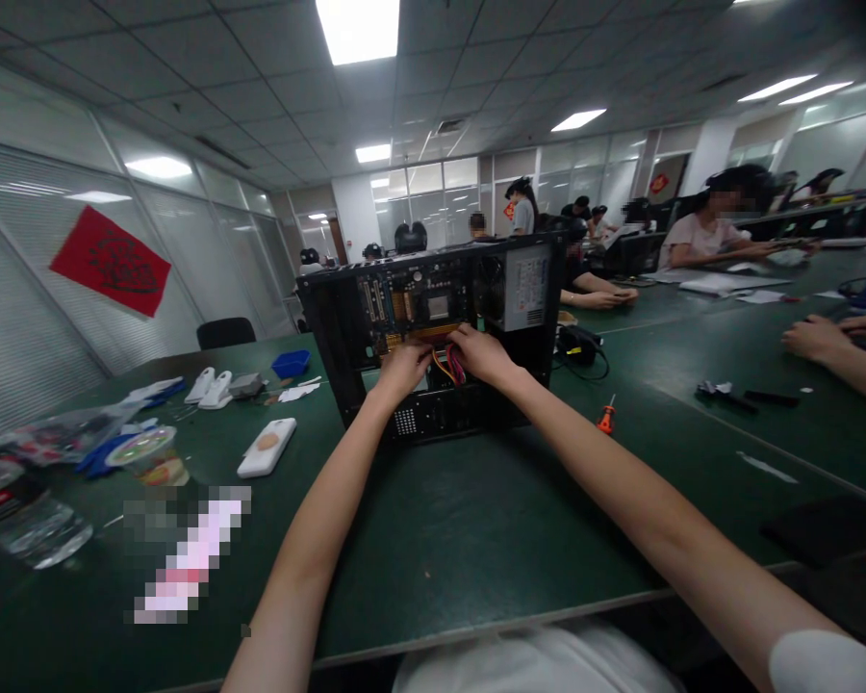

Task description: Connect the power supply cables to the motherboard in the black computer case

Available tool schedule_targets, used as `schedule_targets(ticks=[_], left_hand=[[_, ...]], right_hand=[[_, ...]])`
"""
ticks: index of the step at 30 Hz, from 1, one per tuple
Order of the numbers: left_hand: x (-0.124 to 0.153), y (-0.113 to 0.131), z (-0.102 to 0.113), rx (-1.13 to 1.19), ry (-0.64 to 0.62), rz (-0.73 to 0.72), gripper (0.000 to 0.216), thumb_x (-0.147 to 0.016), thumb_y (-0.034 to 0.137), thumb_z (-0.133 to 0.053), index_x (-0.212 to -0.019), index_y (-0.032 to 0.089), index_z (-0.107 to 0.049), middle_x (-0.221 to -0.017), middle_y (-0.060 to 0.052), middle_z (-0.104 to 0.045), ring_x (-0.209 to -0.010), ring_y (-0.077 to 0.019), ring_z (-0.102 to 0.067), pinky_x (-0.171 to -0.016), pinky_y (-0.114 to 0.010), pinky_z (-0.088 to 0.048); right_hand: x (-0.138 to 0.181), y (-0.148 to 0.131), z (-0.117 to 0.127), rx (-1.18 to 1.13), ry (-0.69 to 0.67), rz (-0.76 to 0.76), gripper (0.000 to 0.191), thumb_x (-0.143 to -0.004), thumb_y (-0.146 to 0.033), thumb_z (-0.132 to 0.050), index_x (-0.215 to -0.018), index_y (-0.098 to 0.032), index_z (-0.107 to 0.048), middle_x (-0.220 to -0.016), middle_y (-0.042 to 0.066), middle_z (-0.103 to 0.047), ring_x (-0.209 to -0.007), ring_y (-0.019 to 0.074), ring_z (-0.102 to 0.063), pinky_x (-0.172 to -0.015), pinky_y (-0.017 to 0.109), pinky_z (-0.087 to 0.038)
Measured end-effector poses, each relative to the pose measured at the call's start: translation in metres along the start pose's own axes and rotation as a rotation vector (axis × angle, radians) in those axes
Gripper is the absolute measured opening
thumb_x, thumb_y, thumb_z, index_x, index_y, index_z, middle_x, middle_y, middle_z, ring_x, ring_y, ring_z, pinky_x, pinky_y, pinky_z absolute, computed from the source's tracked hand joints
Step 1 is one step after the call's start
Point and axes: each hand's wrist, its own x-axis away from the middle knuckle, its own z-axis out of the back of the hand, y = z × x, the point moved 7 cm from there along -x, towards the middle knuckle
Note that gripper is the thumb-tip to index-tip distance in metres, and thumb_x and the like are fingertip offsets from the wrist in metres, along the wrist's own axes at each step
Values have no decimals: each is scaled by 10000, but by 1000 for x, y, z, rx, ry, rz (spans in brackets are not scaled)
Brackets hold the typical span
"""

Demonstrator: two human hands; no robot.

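An open black computer case (324, 337) stands upright on the green table, its inside facing me. Both my hands reach into its lower middle, below the motherboard (382, 298). A bundle of yellow, red and dark power cables (448, 366) hangs between them. My right hand (482, 352) is closed at the top of these cables, fingertips bent in. My left hand (406, 370) is closed just left of them, with its fingertips near the yellow wire; what it pinches is hidden. At the case's upper right sits the silver power supply (525, 287).
An orange screwdriver (606, 418) and a black cable (584, 348) lie right of the case. On the left are a white box-like device (267, 448), a blue tray (291, 363), a plastic cup (151, 457) and a water bottle (25, 515). Other people sit at the right.
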Motion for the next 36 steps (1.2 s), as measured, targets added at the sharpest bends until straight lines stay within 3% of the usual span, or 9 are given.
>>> schedule_targets(ticks=[5, 9, 23, 36], left_hand=[[-25, -12, -29, -151, -165, 24, 302, -985, 315, -481, -1158, 241, -717, -1191, -54, -694, -1099, -224, -629, -893, -310, -493], [-31, -12, -39, -191, -204, -20, 318, -982, 341, -491, -1212, 258, -695, -1252, -44, -659, -1136, -219, -604, -906, -311, -486], [-27, -11, -42, -320, -294, 11, 311, -963, 314, -503, -1176, 254, -721, -1160, -101, -662, -1041, -254, -644, -823, -319, -505], [-31, -7, -41, -333, -293, 102, 313, -953, 258, -484, -1088, 140, -740, -1097, -193, -698, -1041, -308, -662, -892, -406, -505]], right_hand=[[-13, 27, -18, -51, -70, -23, 219, -900, -222, -555, -1078, -172, -673, -1196, 102, -648, -1074, 220, -608, -848, 281, -455], [-11, 33, -22, -76, -104, -39, 222, -886, -268, -577, -1056, -194, -698, -1166, 80, -674, -1032, 213, -620, -802, 274, -446], [-6, 27, -22, -77, -128, -20, 202, -840, -280, -631, -1014, -216, -712, -1101, 53, -703, -989, 193, -642, -737, 241, -434], [-6, 19, -24, -65, -138, 64, 204, -868, -157, -582, -1055, -138, -662, -1123, 109, -651, -1045, 196, -614, -848, 249, -438]])
